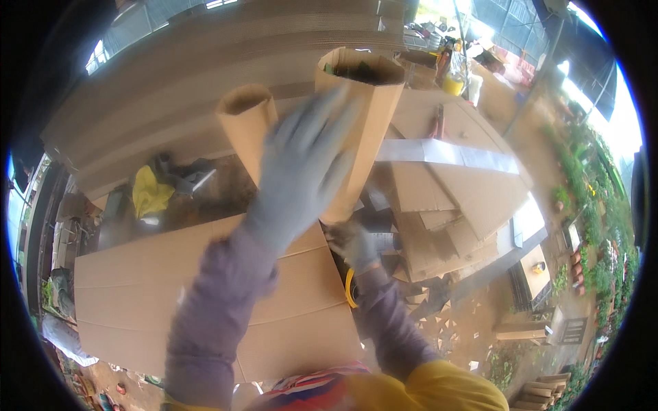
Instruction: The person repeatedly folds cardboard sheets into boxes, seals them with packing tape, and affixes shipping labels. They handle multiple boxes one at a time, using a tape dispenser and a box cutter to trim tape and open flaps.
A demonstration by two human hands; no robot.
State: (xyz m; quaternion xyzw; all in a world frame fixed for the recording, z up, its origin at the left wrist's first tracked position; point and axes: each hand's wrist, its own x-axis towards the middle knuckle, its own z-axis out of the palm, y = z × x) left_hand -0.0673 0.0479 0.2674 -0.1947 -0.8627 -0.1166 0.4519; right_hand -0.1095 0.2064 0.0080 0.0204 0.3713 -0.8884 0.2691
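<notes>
My left hand (305, 161), in a grey glove, is raised with its fingers stretched out flat, blurred by motion. Its palm side is toward a tall, many-sided cardboard tube (373, 113) with an open top and something dark green inside; whether they touch is unclear. Low down, beside the tube's bottom end, is my gloved right hand (355, 245), its fingers dark and smeared. A second, narrower cardboard tube (245, 123) stands to the left, partly behind my left hand. Beneath my left forearm lies a large creased cardboard sheet (295, 325). A curved yellow thing (351, 288) shows by my right wrist.
Flat cardboard pieces (473, 185) are piled at right, with a shiny strip (452, 154) and a red-handled tool (439, 122) on top. Long cardboard sheets (171, 82) form a stack at the back. A yellow cloth (151, 192) lies left; scraps (439, 318) litter the ground.
</notes>
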